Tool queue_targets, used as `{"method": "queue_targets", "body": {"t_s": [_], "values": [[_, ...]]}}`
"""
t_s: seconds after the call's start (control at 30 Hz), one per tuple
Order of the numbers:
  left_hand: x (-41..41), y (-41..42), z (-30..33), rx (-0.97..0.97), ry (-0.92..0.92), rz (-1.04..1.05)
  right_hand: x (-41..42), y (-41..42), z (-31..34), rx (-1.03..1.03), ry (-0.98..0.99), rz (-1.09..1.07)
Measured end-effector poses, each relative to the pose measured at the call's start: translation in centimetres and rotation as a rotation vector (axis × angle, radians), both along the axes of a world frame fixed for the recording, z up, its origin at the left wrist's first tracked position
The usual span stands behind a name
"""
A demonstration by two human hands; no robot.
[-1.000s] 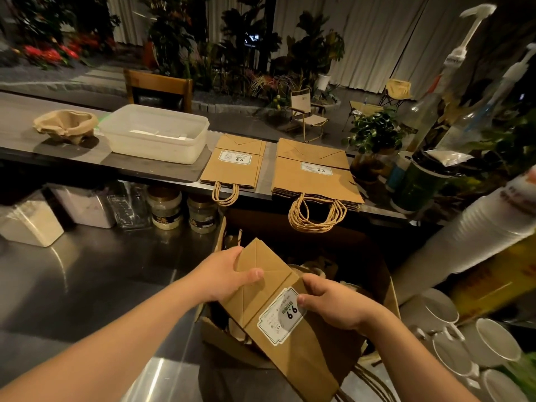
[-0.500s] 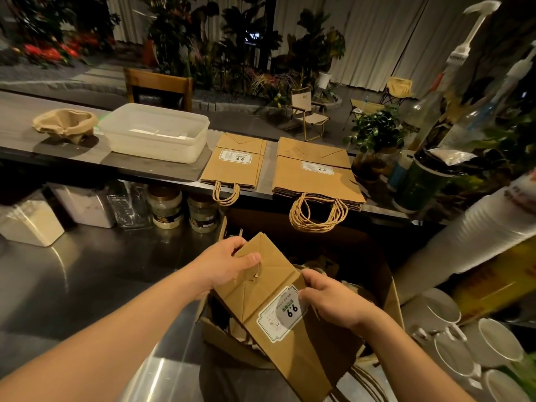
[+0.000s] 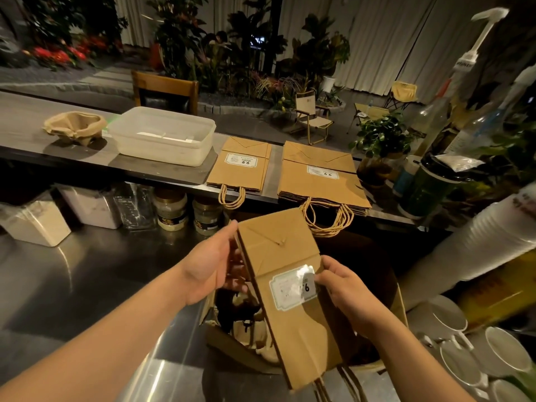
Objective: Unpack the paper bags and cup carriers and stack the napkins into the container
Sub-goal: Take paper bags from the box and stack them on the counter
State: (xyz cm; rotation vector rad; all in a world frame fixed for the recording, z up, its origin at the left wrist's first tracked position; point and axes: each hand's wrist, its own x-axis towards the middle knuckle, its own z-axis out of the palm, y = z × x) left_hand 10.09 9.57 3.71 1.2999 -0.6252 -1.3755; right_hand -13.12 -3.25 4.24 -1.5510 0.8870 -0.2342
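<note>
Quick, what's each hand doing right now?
Left hand: holding the folded paper bag by its left edge.
Right hand: pinching the same bag near its label.

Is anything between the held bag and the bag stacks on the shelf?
Nothing visible. Both hands, left and right, hold the bag above the box; only open air lies between it and the small stack and large stack.

Café counter: stacked cups (image 3: 493, 245), syrup pumps (image 3: 475, 50)
</note>
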Motion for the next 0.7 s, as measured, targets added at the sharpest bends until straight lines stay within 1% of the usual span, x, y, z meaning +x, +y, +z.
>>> {"method": "queue_targets", "body": {"t_s": [0.07, 0.13, 0.27, 0.4, 0.53, 0.7], "values": [[-0.6, 0.0, -0.1, 0.019, -0.091, -0.04, 0.5, 0.2, 0.2, 0.042, -0.041, -0.04], [-1.4, -0.2, -0.2, 0.04, -0.13, -0.026, 1.3, 0.4, 0.4, 0.064, -0.068, -0.078], [-2.2, -0.9, 0.2, -0.004, -0.163, 0.124, 3.0, 0.8, 0.8, 0.092, -0.106, -0.087], [-1.6, -1.9, 0.5, -0.057, -0.221, 0.258, 4.5, 0.7, 1.2, 0.032, -0.079, -0.012], [-0.6, -3.1, 1.5, -0.103, -0.275, 0.355, 6.2, 0.6, 2.3, 0.018, -0.138, -0.045], [1.4, -3.9, 2.8, -0.047, -0.347, 0.29, 9.1, 0.2, 3.8, 0.021, -0.192, -0.177]]}}
